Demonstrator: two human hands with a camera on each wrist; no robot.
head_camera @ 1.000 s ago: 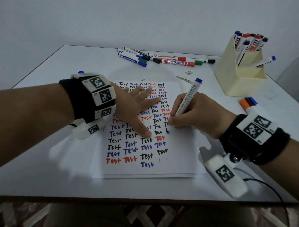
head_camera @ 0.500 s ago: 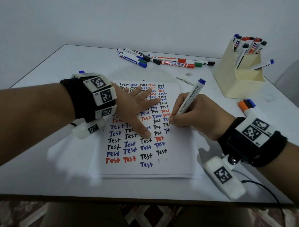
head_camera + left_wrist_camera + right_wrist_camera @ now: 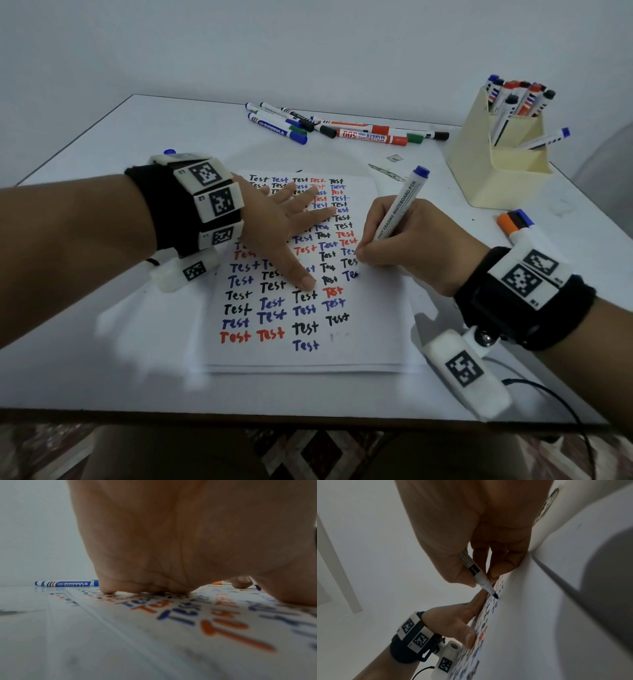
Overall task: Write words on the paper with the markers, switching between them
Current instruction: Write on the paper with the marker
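— So, what's new since a moment ago?

— Our blue marker [image 3: 399, 212] has added letters: the blue word at centre frame now reads "Te", so we're mid-word. Right hand [image 3: 411, 240] fingers pinch it.

— Its axis?

— Nib down-left on the paper [image 3: 373, 325], cap toward upper right. Left hand [image 3: 274, 222] lies flat, fingers spread, pinning the sheet to the counter [image 3: 102, 359].

From my head the camera looks forward and down over the counter [image 3: 102, 377]. My left wrist camera sits low, skimming close along the paper [image 3: 197, 622] beneath my palm. My right wrist camera, tilted sideways, looks along my fingers [image 3: 503, 566]; all three share the paper.
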